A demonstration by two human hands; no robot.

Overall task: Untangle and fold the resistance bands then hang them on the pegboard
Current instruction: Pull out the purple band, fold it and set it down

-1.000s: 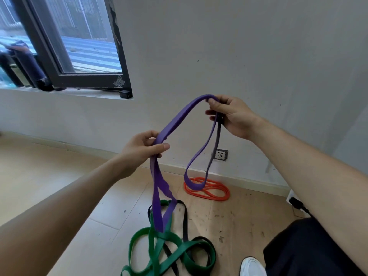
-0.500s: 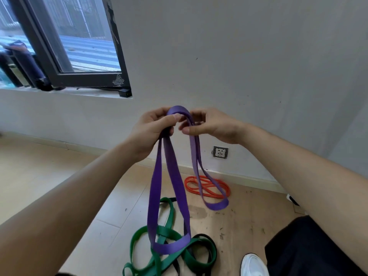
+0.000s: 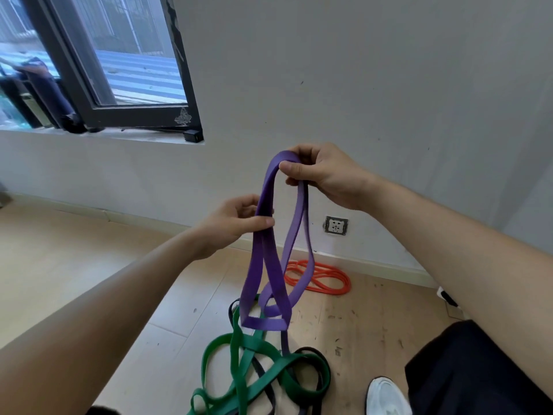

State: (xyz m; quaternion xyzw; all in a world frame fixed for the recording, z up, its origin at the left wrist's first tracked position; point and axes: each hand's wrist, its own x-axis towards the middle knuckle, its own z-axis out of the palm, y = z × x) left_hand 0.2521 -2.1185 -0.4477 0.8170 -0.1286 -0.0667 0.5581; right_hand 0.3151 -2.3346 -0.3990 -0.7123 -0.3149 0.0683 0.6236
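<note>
A purple resistance band (image 3: 259,265) hangs doubled in the air in front of me. My right hand (image 3: 321,175) pinches its top fold, high and to the right. My left hand (image 3: 236,224) grips two of its strands lower down and to the left. The band's loops dangle just above the floor. On the floor below lie a green band (image 3: 239,363) and a black band (image 3: 320,372), tangled together. An orange band (image 3: 321,278) lies coiled by the wall. No pegboard is in view.
A white wall with a power socket (image 3: 336,225) faces me. A dark-framed window (image 3: 119,109) is at the upper left. My white shoe (image 3: 386,396) and dark trouser leg (image 3: 478,372) are at the lower right, on a pale wooden floor.
My hands came together at the band's top, then parted: the right hand rose with the fold while the left slid down the strands. The hanging loops are shorter now.
</note>
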